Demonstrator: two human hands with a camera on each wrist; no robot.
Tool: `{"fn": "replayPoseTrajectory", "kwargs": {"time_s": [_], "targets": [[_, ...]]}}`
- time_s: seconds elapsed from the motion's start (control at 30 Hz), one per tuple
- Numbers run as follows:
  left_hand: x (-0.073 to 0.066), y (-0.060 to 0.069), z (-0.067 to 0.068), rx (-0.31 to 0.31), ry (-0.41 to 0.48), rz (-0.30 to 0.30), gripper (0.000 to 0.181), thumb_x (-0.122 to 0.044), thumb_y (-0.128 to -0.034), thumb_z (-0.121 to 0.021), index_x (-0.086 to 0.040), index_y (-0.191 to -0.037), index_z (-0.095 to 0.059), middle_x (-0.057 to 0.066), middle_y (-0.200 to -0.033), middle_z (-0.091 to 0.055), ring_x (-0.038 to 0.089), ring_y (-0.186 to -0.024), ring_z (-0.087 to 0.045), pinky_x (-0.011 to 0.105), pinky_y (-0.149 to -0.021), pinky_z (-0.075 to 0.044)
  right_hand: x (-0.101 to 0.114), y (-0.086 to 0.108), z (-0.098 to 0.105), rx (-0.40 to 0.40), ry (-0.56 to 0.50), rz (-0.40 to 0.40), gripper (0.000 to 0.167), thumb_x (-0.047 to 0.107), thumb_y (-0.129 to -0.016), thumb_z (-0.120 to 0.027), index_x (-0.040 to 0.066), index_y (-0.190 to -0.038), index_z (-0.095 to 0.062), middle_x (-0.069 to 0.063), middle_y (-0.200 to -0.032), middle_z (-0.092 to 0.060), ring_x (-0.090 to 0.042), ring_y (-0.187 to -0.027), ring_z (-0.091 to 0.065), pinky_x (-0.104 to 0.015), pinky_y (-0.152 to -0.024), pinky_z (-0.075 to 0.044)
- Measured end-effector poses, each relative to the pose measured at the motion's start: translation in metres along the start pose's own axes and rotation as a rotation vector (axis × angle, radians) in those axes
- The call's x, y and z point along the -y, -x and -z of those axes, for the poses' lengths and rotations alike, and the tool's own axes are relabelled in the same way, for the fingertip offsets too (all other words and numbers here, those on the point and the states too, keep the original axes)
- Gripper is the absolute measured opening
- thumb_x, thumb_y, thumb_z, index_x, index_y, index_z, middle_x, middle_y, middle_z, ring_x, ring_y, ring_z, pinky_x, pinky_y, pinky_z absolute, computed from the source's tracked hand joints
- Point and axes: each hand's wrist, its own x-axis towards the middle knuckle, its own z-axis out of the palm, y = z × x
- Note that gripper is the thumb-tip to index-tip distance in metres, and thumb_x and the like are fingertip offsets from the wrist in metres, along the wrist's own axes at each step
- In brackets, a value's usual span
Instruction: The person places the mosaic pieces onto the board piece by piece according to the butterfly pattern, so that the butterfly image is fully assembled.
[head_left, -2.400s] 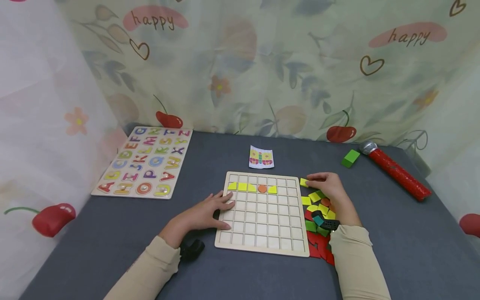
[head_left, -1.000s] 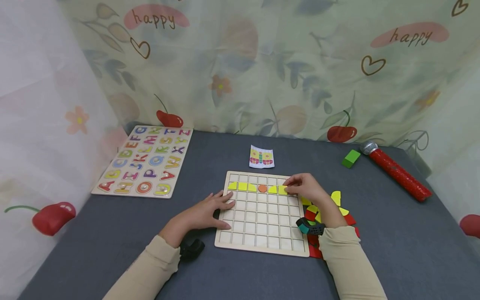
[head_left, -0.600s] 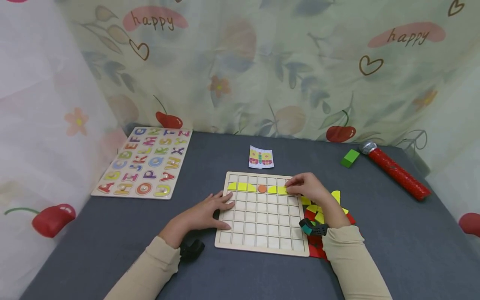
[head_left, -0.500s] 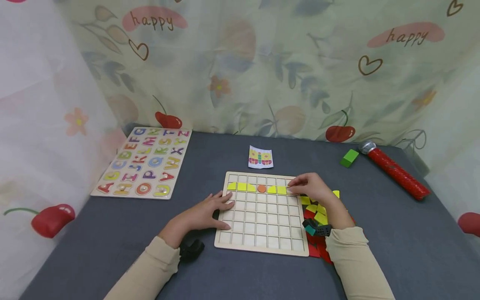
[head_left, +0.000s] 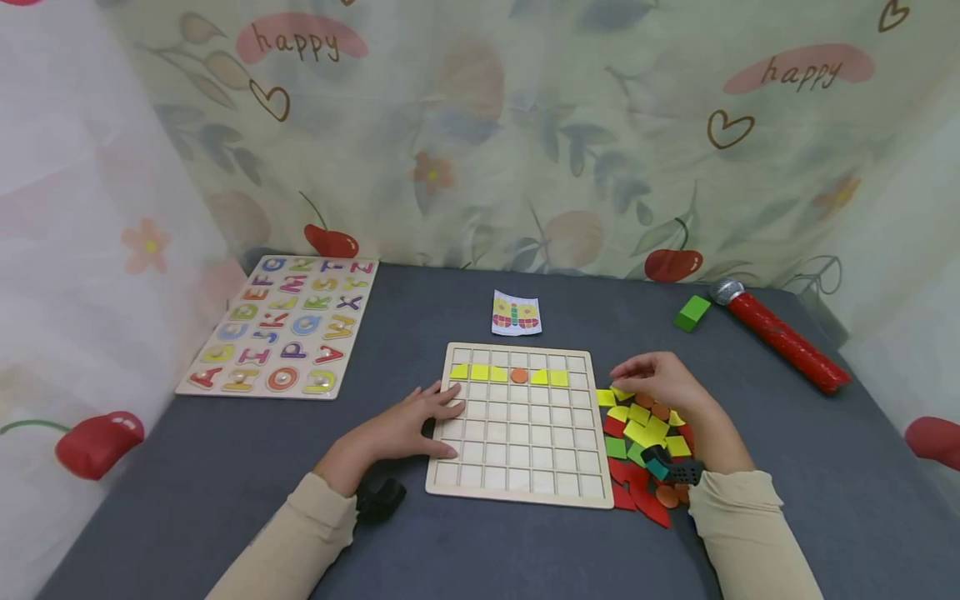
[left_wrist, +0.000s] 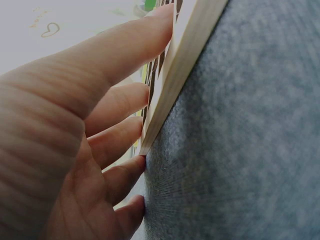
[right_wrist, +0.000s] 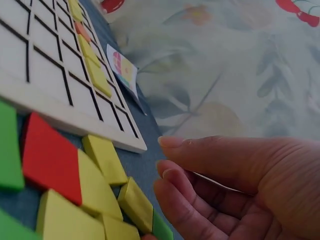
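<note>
In the head view a pale wooden grid board lies mid-table. One row bears several yellow pieces, a yellow square at its right end, and an orange disc. My left hand rests at the board's left edge, thumb and fingertips touching it; the left wrist view shows the fingers spread along the rim. To the right of the board, my right hand hovers over loose pieces. In the right wrist view, its thumb and fingers are apart with nothing between, near a yellow tile.
Loose red, green, yellow and orange pieces crowd the board's right side. A butterfly pattern card lies behind it. An alphabet board sits back left; a green block and red microphone lie back right.
My right hand has carried a yellow square from beside the board into its row, let it go, and moved right over the loose pieces. My left hand has stayed put.
</note>
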Motion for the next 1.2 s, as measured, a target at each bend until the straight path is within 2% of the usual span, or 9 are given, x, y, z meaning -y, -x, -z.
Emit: {"fn": "replayPoseTrajectory", "kwargs": {"time_s": [0.17, 0.3, 0.47, 0.7, 0.83, 1.07, 1.2], "targets": [[0.001, -0.001, -0.001, -0.002, -0.007, -0.016, 0.075, -0.036, -0.0777, -0.074, -0.01, -0.14, -0.042, 0.008, -0.155, -0.023, 0.033, -0.145, -0.008, 0.053, -0.117, -0.004, -0.012, 0.007, 0.003, 0.09, 0.069, 0.042, 0.032, 0.022, -0.086, -0.067, -0.002, -0.107, -0.067, -0.01, -0.097, -0.068, -0.016, -0.075, -0.057, -0.027, -0.065, -0.049], [0.002, -0.001, -0.002, -0.006, -0.016, -0.017, 0.074, -0.036, -0.0776, -0.074, -0.011, -0.14, -0.042, 0.007, -0.155, -0.022, 0.032, -0.145, -0.008, 0.053, -0.117, -0.004, -0.018, 0.011, 0.001, 0.127, 0.112, 0.087, 0.03, 0.019, -0.083, -0.07, -0.003, -0.104, -0.068, -0.009, -0.093, -0.069, -0.013, -0.07, -0.056, -0.025, -0.062, -0.049], [0.003, -0.001, -0.002, -0.008, -0.013, -0.024, 0.074, -0.036, -0.0775, -0.074, -0.01, -0.139, -0.042, 0.008, -0.154, -0.023, 0.033, -0.145, -0.008, 0.054, -0.116, -0.004, -0.02, 0.011, -0.002, 0.112, 0.121, 0.091, 0.027, 0.014, -0.081, -0.072, -0.004, -0.101, -0.07, -0.003, -0.079, -0.065, -0.012, -0.065, -0.051, -0.023, -0.058, -0.045], [0.003, 0.0, -0.002, -0.008, -0.011, -0.023, 0.074, -0.036, -0.0777, -0.074, -0.01, -0.139, -0.043, 0.007, -0.155, -0.023, 0.033, -0.145, -0.007, 0.054, -0.116, -0.005, -0.02, 0.01, -0.002, 0.13, 0.149, 0.125, 0.027, 0.011, -0.08, -0.073, -0.004, -0.101, -0.069, -0.003, -0.077, -0.062, -0.015, -0.066, -0.051, -0.023, -0.057, -0.045], [0.003, 0.0, -0.002, -0.007, -0.016, -0.024, 0.074, -0.036, -0.0779, -0.074, -0.011, -0.139, -0.043, 0.007, -0.155, -0.023, 0.033, -0.145, -0.007, 0.054, -0.116, -0.005, -0.02, 0.01, -0.004, 0.138, 0.146, 0.114, 0.026, 0.011, -0.078, -0.074, -0.003, -0.099, -0.067, -0.003, -0.074, -0.057, -0.016, -0.066, -0.049, -0.024, -0.057, -0.044], [0.003, 0.0, -0.001, -0.007, -0.019, -0.022, 0.074, -0.036, -0.0778, -0.074, -0.011, -0.14, -0.042, 0.007, -0.155, -0.023, 0.033, -0.145, -0.007, 0.054, -0.116, -0.005, -0.018, 0.01, -0.004, 0.163, 0.124, 0.149, 0.025, 0.007, -0.077, -0.074, -0.003, -0.094, -0.06, -0.006, -0.079, -0.055, -0.016, -0.066, -0.049, -0.023, -0.056, -0.044], [0.003, 0.0, -0.001, -0.008, -0.019, -0.019, 0.074, -0.036, -0.0776, -0.074, -0.011, -0.14, -0.042, 0.007, -0.155, -0.023, 0.033, -0.145, -0.007, 0.054, -0.116, -0.005, -0.017, 0.009, -0.004, 0.163, 0.103, 0.16, 0.023, 0.01, -0.081, -0.071, -0.003, -0.095, -0.058, -0.007, -0.082, -0.056, -0.016, -0.069, -0.051, -0.023, -0.058, -0.047]]}}
